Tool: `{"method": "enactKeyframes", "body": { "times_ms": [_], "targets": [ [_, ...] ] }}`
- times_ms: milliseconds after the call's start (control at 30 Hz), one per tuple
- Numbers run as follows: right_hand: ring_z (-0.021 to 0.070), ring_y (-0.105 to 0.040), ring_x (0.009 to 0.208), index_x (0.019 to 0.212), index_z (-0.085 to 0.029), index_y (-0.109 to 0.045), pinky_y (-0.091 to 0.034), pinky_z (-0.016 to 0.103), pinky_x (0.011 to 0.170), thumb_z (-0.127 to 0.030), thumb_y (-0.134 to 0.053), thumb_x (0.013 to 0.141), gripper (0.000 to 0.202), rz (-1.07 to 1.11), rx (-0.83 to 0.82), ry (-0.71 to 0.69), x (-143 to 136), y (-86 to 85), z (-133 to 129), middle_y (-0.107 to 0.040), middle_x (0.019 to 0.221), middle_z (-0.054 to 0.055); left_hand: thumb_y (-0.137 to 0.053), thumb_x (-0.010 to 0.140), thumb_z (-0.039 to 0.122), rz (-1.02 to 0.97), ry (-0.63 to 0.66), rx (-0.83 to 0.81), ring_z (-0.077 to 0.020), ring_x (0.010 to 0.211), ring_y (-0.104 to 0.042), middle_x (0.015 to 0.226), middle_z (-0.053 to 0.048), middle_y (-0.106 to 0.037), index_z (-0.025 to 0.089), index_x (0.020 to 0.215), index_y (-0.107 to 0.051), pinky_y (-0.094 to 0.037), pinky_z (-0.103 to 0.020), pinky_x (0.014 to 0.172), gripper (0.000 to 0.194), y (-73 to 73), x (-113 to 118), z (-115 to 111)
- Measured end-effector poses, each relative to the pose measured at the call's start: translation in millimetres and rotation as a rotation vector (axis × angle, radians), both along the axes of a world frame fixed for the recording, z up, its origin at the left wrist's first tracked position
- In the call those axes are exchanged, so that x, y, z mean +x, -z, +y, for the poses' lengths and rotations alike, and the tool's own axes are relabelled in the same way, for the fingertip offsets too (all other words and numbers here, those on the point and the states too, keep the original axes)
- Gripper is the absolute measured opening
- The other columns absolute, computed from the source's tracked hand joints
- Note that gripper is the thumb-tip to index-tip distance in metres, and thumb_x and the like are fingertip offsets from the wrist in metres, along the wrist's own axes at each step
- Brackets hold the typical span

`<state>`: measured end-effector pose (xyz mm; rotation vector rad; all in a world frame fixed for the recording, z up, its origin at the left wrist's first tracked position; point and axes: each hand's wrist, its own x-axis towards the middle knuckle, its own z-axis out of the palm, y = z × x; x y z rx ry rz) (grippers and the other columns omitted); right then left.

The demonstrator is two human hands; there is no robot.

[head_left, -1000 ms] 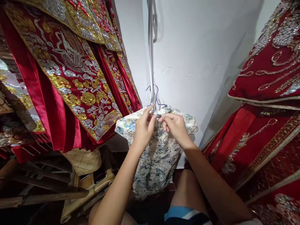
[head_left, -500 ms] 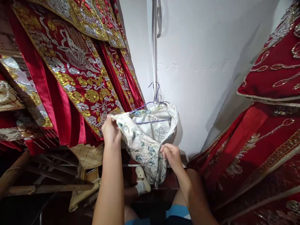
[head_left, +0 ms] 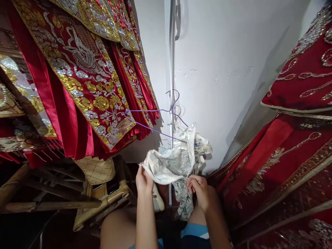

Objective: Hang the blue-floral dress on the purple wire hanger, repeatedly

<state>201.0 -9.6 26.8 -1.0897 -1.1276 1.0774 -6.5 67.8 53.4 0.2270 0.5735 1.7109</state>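
The floral garment (head_left: 176,162) is mostly off the purple wire hanger (head_left: 158,122); only one end hooks on the hanger's right tip, so freeing that part remains. Below the hanger, the left hand (head_left: 144,181) pinches the garment's near edge, and the right hand (head_left: 199,188) is clenched on a fold, probably the hem. Both forearms reach up from below the hanger.

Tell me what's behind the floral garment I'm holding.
Behind the floral garment are the white wall and a thin vertical strip running up it. The purple wire hanger hangs above. The strip's middle stretch is covered by cloth.
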Motion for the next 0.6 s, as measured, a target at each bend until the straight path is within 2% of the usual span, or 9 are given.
{"method": "enactKeyframes", "body": {
  "times_ms": [67, 167, 267, 367, 467, 533, 600],
  "targets": [
    [0.0104, -0.04, 0.039, 0.054, -0.019, -0.058, -0.031, 0.025, 0.047, -0.029, -0.049, 0.078, 0.027, -0.044, -0.027, -0.075, 3.4, 2.7, 0.1, -0.046, 0.04, -0.003, -0.071, 0.087, 0.027, 0.012, -0.021, -0.023, -0.0126, 0.069, -0.065, 0.073, 0.0, -0.066, 0.016, 0.079, -0.065, -0.054, -0.023, 0.073, 0.015, -5.8, 5.7, -11.4],
    [0.0088, -0.034, 0.038, 0.052, -0.019, -0.056, -0.028, 0.025, 0.046, -0.036, -0.053, 0.082, 0.035, -0.137, -0.124, -0.235, 2.6, 10.9, 2.8, -0.041, 0.04, -0.004, -0.083, 0.075, 0.037, 0.201, 0.002, 0.104, -0.0109, 0.068, -0.06, 0.076, 0.002, -0.062, 0.017, 0.08, -0.065, -0.05, -0.021, 0.069, 0.028, -24.9, 14.8, -29.3],
    [0.0093, -0.036, 0.044, 0.059, -0.018, -0.06, -0.027, 0.024, 0.047, -0.043, -0.059, 0.087, 0.037, -0.261, -0.179, -0.292, 1.3, 13.9, 3.8, -0.041, 0.046, -0.004, -0.077, 0.082, 0.048, 0.459, 0.093, 0.249, -0.0103, 0.065, -0.051, 0.075, 0.002, -0.057, 0.019, 0.083, -0.063, -0.044, -0.02, 0.065, 0.032, -48.0, 23.6, -49.6],
    [0.0147, -0.052, 0.065, 0.084, -0.018, -0.067, -0.041, 0.025, 0.059, -0.042, -0.07, 0.084, 0.024, -0.279, -0.045, -0.283, -0.9, -0.6, -3.2, -0.056, 0.069, 0.0, -0.063, 0.095, 0.042, 0.797, 0.151, 0.392, -0.0123, 0.072, -0.05, 0.08, 0.0, -0.054, 0.018, 0.082, -0.061, -0.042, -0.022, 0.07, 0.027, -69.4, 33.3, -72.0],
    [0.022, -0.061, 0.093, 0.109, -0.022, -0.066, -0.051, 0.033, 0.081, -0.037, -0.081, 0.076, 0.04, -0.155, 0.064, -0.412, -11.1, -26.0, -15.7, -0.066, 0.099, 0.005, -0.057, 0.099, 0.036, 1.042, 0.24, 0.519, -0.0155, 0.082, -0.052, 0.086, -0.003, -0.055, 0.018, 0.082, -0.061, -0.042, -0.025, 0.078, 0.025, -85.3, 44.6, -89.9],
    [0.0246, -0.062, 0.099, 0.109, -0.021, -0.066, -0.052, 0.036, 0.088, -0.036, -0.083, 0.073, 0.042, -0.052, 0.061, -0.484, -21.3, -39.7, -21.7, -0.067, 0.103, 0.006, -0.053, 0.101, 0.035, 1.114, 0.271, 0.555, -0.0167, 0.084, -0.053, 0.087, -0.004, -0.055, 0.019, 0.084, -0.061, -0.042, -0.027, 0.079, 0.025, -91.6, 49.5, -94.7],
    [0.0244, -0.063, 0.094, 0.098, -0.02, -0.067, -0.053, 0.035, 0.086, -0.036, -0.082, 0.073, 0.033, 0.002, 0.018, -0.465, -29.1, -48.2, -22.8, -0.068, 0.093, 0.005, -0.052, 0.102, 0.036, 1.198, 0.247, 0.576, -0.0178, 0.09, -0.055, 0.093, -0.005, -0.057, 0.02, 0.09, -0.062, -0.043, -0.028, 0.084, 0.023, -94.4, 48.5, -92.1]
  ]
}}
